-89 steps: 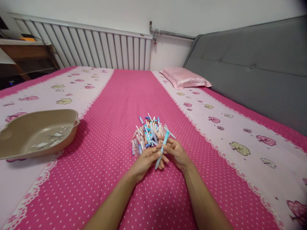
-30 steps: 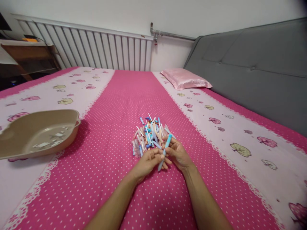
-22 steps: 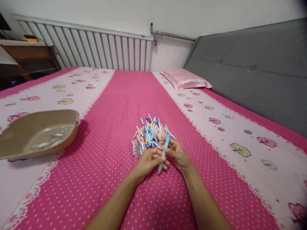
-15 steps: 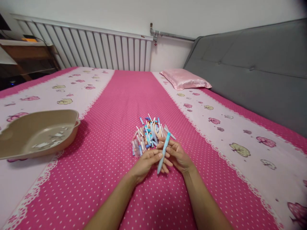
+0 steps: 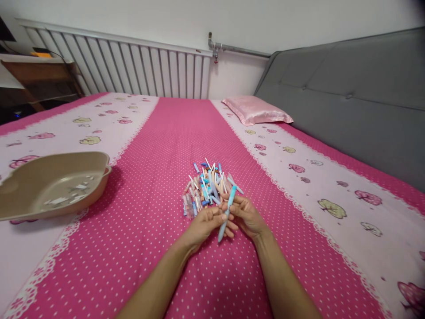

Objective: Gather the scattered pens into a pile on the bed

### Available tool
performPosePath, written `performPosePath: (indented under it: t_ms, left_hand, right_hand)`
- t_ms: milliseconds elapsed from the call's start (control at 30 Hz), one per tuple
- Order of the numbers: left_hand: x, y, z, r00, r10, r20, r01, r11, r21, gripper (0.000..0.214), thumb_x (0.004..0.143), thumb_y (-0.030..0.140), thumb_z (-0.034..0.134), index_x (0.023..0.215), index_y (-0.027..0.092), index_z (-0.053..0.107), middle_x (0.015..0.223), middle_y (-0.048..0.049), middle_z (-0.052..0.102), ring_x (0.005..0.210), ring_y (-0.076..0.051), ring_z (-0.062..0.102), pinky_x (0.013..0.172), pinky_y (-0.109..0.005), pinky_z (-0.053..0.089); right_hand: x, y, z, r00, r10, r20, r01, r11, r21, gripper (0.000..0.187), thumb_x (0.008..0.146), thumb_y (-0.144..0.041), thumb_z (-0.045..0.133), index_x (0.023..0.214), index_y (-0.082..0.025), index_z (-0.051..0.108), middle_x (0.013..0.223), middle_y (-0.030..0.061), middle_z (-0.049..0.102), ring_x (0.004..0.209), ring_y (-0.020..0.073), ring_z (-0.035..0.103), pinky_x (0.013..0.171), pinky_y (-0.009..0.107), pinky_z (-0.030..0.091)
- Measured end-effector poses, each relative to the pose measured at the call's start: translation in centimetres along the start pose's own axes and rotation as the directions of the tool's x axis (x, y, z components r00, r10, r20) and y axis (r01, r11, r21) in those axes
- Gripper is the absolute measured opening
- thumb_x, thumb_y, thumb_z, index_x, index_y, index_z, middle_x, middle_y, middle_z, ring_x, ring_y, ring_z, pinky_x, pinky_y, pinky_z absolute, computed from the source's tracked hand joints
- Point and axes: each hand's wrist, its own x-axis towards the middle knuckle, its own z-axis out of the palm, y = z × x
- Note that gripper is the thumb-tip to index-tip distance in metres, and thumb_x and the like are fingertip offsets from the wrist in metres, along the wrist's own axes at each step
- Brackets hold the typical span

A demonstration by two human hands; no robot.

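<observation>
A light blue pen [image 5: 227, 212] is held between both hands just above the bedspread, tilted with its upper end to the right. My left hand [image 5: 204, 224] pinches its middle from the left. My right hand [image 5: 246, 215] grips it from the right, fingers wrapped near the upper half. Directly behind the hands lies a heap of pens and pen parts [image 5: 207, 187] in blue, white, pink and orange.
A tan plastic basin [image 5: 49, 182] with a few small white bits inside sits at the left. The bed has a pink dotted cover [image 5: 172, 141]. A pink pillow [image 5: 255, 109] lies far back, a grey padded headboard [image 5: 348, 102] lines the right, and a white radiator [image 5: 133, 66] stands behind.
The pen has tilted slightly back and forth between my fingers over the last seconds. Both hands stay in the same spot and keep their hold.
</observation>
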Motion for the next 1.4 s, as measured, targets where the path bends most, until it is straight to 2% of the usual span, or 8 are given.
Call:
performPosePath:
  t_ms: [267, 500, 800, 1000, 1100, 1233, 1300, 1400]
  left_hand:
    - [-0.2, 0.1, 0.4, 0.99, -0.001, -0.144, 0.01, 0.998, 0.061, 0.035, 0.067, 0.037, 0.075, 0.084, 0.008, 0.06, 0.067, -0.0115, 0.07, 0.054, -0.016, 0.065, 0.051, -0.023, 0.048]
    - [-0.4, -0.1, 0.2, 0.998, -0.049, -0.028, 0.05, 0.998, 0.036, 0.032, 0.071, 0.038, 0.071, 0.081, 0.008, 0.062, 0.069, -0.0125, 0.071, 0.054, -0.016, 0.066, 0.053, -0.025, 0.049]
    - [-0.4, -0.3, 0.2, 0.997, -0.058, -0.046, 0.061, 0.995, 0.083, 0.031, 0.068, 0.036, 0.074, 0.075, 0.011, 0.056, 0.067, -0.011, 0.071, 0.053, -0.015, 0.065, 0.05, -0.023, 0.048]
    - [-0.6, 0.6, 0.0, 0.998, 0.005, -0.069, 0.002, 0.996, 0.091, 0.031, 0.073, 0.039, 0.068, 0.083, 0.012, 0.056, 0.066, -0.0071, 0.068, 0.052, -0.014, 0.062, 0.047, -0.022, 0.046]
    - [-0.7, 1.9, -0.9, 0.982, 0.088, -0.165, -0.071, 0.992, 0.104, 0.025, 0.076, 0.036, 0.063, 0.084, 0.013, 0.056, 0.066, -0.0053, 0.066, 0.049, -0.011, 0.058, 0.046, -0.021, 0.043]
    - [-1.3, 3.6, -2.9, 0.891, 0.25, -0.379, -0.199, 0.965, 0.169, 0.015, 0.078, 0.03, 0.052, 0.078, 0.015, 0.056, 0.054, 0.0019, 0.055, 0.042, -0.009, 0.046, 0.047, -0.021, 0.039]
    - [-1.6, 4.0, -3.9, 0.772, 0.338, -0.538, -0.207, 0.934, 0.29, 0.009, 0.073, 0.025, 0.051, 0.072, 0.016, 0.054, 0.052, 0.0045, 0.047, 0.042, -0.007, 0.038, 0.044, -0.02, 0.033]
    - [-1.8, 3.8, -5.1, 0.595, 0.428, -0.681, -0.061, 0.868, 0.492, 0.012, 0.069, 0.027, 0.053, 0.062, 0.018, 0.05, 0.049, 0.0063, 0.038, 0.043, -0.007, 0.032, 0.043, -0.019, 0.025]
  right_hand:
    - [0.1, 0.1, -0.2, 1.0, 0.005, -0.002, -0.005, 0.997, -0.077, 0.036, 0.061, -0.023, 0.081, 0.096, -0.019, 0.071, 0.068, 0.001, 0.071, 0.053, 0.0097, 0.06, 0.051, 0.02, 0.048]
    - [0.0, 0.1, -0.2, 0.998, -0.029, -0.049, 0.028, 0.999, -0.022, 0.035, 0.067, -0.042, 0.075, 0.094, -0.019, 0.071, 0.072, 0.0041, 0.072, 0.061, 0.0137, 0.064, 0.058, 0.025, 0.052]
    - [0.2, 0.2, -0.3, 0.996, -0.074, -0.057, 0.07, 0.996, -0.063, 0.029, 0.059, -0.04, 0.081, 0.072, -0.017, 0.068, 0.064, 0.0006, 0.068, 0.054, 0.0103, 0.059, 0.051, 0.019, 0.046]
    - [0.2, 0.0, 0.0, 0.996, -0.09, -0.029, 0.089, 0.995, -0.039, 0.045, 0.062, -0.046, 0.078, 0.097, -0.02, 0.067, 0.085, 0.0047, 0.071, 0.072, 0.0135, 0.064, 0.067, 0.023, 0.05]
    - [0.3, 0.1, -0.1, 0.991, -0.12, -0.053, 0.114, 0.988, -0.104, 0.041, 0.069, -0.043, 0.075, 0.102, -0.02, 0.066, 0.091, 0.005, 0.071, 0.078, 0.013, 0.064, 0.07, 0.022, 0.05]
    - [0.6, 0.6, -0.1, 0.983, -0.174, -0.061, 0.138, 0.915, -0.38, 0.032, 0.071, -0.033, 0.073, 0.1, -0.02, 0.065, 0.088, 0.0043, 0.071, 0.078, 0.0147, 0.065, 0.071, 0.026, 0.05]
    - [0.8, 1.0, 0.0, 0.974, -0.222, -0.042, 0.158, 0.801, -0.577, 0.028, 0.072, -0.03, 0.071, 0.097, -0.019, 0.065, 0.087, 0.0052, 0.071, 0.078, 0.0165, 0.065, 0.07, 0.029, 0.051]
    - [0.8, 1.2, 0.4, 0.949, -0.315, 0.02, 0.205, 0.568, -0.797, 0.022, 0.074, -0.024, 0.067, 0.095, -0.018, 0.066, 0.086, 0.0063, 0.071, 0.075, 0.0176, 0.065, 0.067, 0.03, 0.05]
